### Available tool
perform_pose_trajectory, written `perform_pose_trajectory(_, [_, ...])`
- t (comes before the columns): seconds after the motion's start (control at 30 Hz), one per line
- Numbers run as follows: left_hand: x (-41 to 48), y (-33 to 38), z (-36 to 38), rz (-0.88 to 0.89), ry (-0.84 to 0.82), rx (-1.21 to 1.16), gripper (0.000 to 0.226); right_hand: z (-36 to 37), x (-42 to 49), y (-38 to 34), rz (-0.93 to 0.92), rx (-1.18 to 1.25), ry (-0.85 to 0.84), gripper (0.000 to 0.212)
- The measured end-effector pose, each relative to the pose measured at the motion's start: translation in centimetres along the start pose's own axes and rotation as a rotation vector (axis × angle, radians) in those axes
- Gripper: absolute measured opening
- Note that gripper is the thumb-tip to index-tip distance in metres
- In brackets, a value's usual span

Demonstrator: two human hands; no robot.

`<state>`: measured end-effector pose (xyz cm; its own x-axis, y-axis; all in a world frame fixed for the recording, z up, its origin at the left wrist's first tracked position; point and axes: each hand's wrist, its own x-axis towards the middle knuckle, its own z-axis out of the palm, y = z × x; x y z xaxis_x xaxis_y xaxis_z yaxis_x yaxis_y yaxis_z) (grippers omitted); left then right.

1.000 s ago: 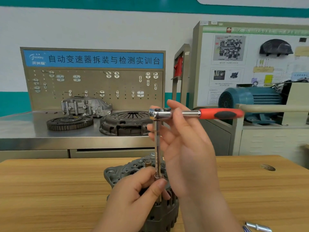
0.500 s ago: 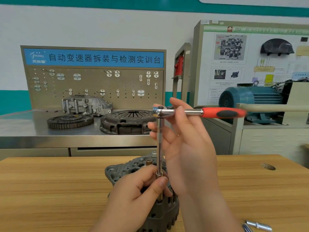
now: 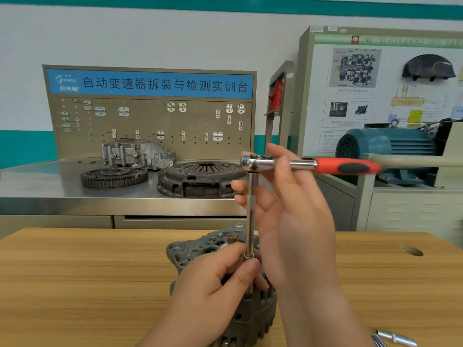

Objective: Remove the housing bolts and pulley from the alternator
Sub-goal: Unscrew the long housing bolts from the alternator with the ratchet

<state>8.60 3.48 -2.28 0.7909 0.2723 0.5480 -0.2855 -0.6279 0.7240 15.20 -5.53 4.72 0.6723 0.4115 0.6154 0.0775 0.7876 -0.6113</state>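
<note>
A grey alternator (image 3: pixel 200 249) stands on the wooden table (image 3: pixel 75 284) at the bottom centre. A ratchet wrench (image 3: pixel 313 165) with a red and black handle is held level above it, and its long chrome extension bar (image 3: pixel 250 216) runs straight down to the alternator's near edge. My left hand (image 3: pixel 215 284) pinches the lower end of the bar, hiding the bolt head and socket. My right hand (image 3: pixel 288 216) is raised beside the bar, its fingers around the ratchet head.
Chrome tool pieces (image 3: pixel 395 338) lie at the table's bottom right. Behind the table, a steel bench (image 3: pixel 37 181) carries a flywheel (image 3: pixel 114 177), a clutch cover (image 3: pixel 200 179) and a gearbox housing (image 3: pixel 136 154). A blue electric motor (image 3: pixel 385 146) stands at the right.
The ratchet and extension have shifted very slightly right with my right hand. My left hand keeps its pinch on the bar's lower end.
</note>
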Motion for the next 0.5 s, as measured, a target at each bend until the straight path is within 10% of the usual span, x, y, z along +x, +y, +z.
perform_pose_trajectory(0.13, [-0.04,-0.01,-0.01,0.020,0.004,0.010,0.021,-0.04,0.22,-0.23,0.115,0.154,-0.010,0.032])
perform_pose_trajectory(0.33, [-0.06,0.15,-0.08,0.003,0.022,0.012,0.031,-0.21,0.14,0.16,-0.220,-0.245,0.009,0.015])
perform_pose_trajectory(0.5, [-0.14,-0.21,-0.01,0.036,0.000,0.002,0.032,-0.50,0.20,-0.15,0.032,-0.006,-0.024,0.026])
